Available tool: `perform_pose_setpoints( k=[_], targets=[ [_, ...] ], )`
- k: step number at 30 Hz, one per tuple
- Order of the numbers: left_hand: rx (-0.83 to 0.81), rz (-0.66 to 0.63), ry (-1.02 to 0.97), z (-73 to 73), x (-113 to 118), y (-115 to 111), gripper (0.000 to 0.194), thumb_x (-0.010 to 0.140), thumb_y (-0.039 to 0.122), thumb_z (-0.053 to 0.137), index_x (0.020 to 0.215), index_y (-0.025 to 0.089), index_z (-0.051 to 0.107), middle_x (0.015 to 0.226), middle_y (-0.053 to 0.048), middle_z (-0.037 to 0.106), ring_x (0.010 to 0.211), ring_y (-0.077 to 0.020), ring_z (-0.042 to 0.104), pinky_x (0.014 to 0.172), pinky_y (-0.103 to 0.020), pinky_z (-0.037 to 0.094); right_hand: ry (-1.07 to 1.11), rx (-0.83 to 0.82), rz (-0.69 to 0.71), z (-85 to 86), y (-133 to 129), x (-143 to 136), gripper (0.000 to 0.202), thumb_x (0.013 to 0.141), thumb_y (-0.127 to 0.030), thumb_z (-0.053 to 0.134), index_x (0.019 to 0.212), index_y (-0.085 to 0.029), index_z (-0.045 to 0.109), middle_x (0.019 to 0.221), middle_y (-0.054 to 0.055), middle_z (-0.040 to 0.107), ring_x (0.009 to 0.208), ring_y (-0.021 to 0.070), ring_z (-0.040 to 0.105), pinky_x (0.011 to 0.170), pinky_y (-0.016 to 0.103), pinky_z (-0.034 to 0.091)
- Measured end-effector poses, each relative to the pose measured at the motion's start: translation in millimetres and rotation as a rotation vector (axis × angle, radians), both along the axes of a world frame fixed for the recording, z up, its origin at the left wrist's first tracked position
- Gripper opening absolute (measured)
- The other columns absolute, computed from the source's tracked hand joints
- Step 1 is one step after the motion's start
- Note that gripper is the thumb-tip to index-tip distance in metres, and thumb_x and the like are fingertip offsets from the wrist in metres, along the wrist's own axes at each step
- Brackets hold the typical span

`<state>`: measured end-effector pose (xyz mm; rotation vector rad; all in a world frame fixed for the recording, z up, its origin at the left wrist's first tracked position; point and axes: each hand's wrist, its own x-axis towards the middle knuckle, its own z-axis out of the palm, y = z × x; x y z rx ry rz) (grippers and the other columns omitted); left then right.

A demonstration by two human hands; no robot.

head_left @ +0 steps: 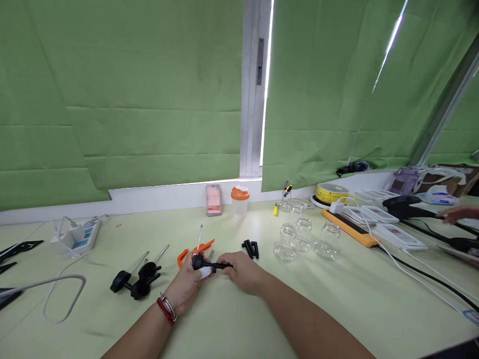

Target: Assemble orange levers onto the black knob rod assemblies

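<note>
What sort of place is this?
Probably an indoor workroom: green window blinds, a long orange-and-black power strip and black round-ended parts with metal rods on a pale-green tabletop.

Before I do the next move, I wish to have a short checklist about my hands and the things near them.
1. Left hand grips the black part: ok.
2. Right hand pinches the black bar: ok.
3. Orange tool well away from the left hand: not ok, it lies close by.
4. Glass jars apart from both hands: ok.
5. Lid on the cup: ok.
6. Black part free of looseness: cannot tell.
</note>
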<state>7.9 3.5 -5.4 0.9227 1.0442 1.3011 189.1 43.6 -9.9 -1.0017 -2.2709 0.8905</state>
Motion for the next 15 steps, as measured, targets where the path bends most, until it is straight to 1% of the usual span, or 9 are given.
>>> perform_pose_setpoints(
  k=[2,4,6,8,10,11,13,15],
  targets=[
    [0.008,0.005,-0.004,0.9,1,-1,0.044,0.056,0.016,0.075,0.092,0.022,0.053,0.089,0.0,0.057,0.091,-0.0193,0.059,0.086,-0.037,0.046,0.002,0.026,0.0,2.0,-1,0,0.027,0.079,-0.016,0.05,0.1,-0.023,0.065,0.075,0.0,0.059,0.064,0.0129,0.048,0.058,0.022,0.035],
    [0.02,-0.003,0.013,0.6,1,-1,0.043,0.055,0.015,0.074,0.092,0.022,0.053,0.09,-0.001,0.058,0.092,-0.02,0.059,0.086,-0.037,0.046,0.024,0.062,0.033,4.6,-3,0,0.036,0.08,-0.014,0.048,0.109,-0.026,0.064,0.086,0.001,0.063,0.073,0.0151,0.053,0.066,0.024,0.039],
    [0.038,-0.001,0.04,0.1,0,-1,0.047,0.055,0.013,0.073,0.096,0.022,0.052,0.092,-0.002,0.058,0.092,-0.0204,0.059,0.086,-0.036,0.045,0.027,0.103,0.066,7.9,-6,0,0.043,0.082,-0.012,0.045,0.119,-0.029,0.06,0.096,0.003,0.064,0.082,0.0172,0.056,0.074,0.026,0.041],
    [0.06,0.027,0.046,0.1,-1,-1,0.059,0.056,0.011,0.07,0.108,0.024,0.047,0.099,-0.003,0.058,0.094,-0.0208,0.059,0.086,-0.036,0.045,0.015,0.119,0.085,11.4,-10,0,0.046,0.084,-0.013,0.042,0.125,-0.03,0.056,0.1,0.005,0.064,0.087,0.0185,0.056,0.078,0.028,0.041],
    [0.084,0.075,0.041,1.0,0,-2,0.073,0.057,0.011,0.067,0.121,0.027,0.037,0.106,-0.005,0.057,0.098,-0.0218,0.058,0.087,-0.038,0.044,0.041,0.091,0.109,14.4,-14,-1,0.048,0.085,-0.013,0.039,0.128,-0.031,0.053,0.103,0.005,0.063,0.087,0.0175,0.056,0.078,0.028,0.042],
    [0.105,0.101,0.035,1.7,0,-2,0.076,0.058,0.011,0.066,0.125,0.029,0.032,0.11,-0.006,0.056,0.101,-0.0222,0.057,0.088,-0.039,0.043,0.071,0.071,0.125,15.3,-15,-1,0.049,0.086,-0.013,0.038,0.129,-0.032,0.052,0.105,0.004,0.062,0.086,0.0164,0.056,0.078,0.027,0.042],
    [0.161,0.135,0.04,2.9,1,-2,0.076,0.059,0.013,0.065,0.125,0.029,0.03,0.115,-0.006,0.055,0.106,-0.0223,0.055,0.091,-0.039,0.042,0.124,0.039,0.142,15.5,-16,-2,0.05,0.086,-0.011,0.037,0.128,-0.033,0.052,0.101,0.002,0.061,0.08,0.0143,0.054,0.075,0.025,0.042],
    [0.218,0.148,0.069,3.6,2,-2,0.068,0.06,0.014,0.063,0.121,0.027,0.034,0.119,-0.007,0.053,0.108,-0.0221,0.053,0.092,-0.037,0.041,0.144,0.031,0.134,13.3,-16,-3,0.048,0.084,-0.011,0.038,0.124,-0.031,0.056,0.089,0.001,0.06,0.074,0.0133,0.051,0.071,0.025,0.041]
  ],
)
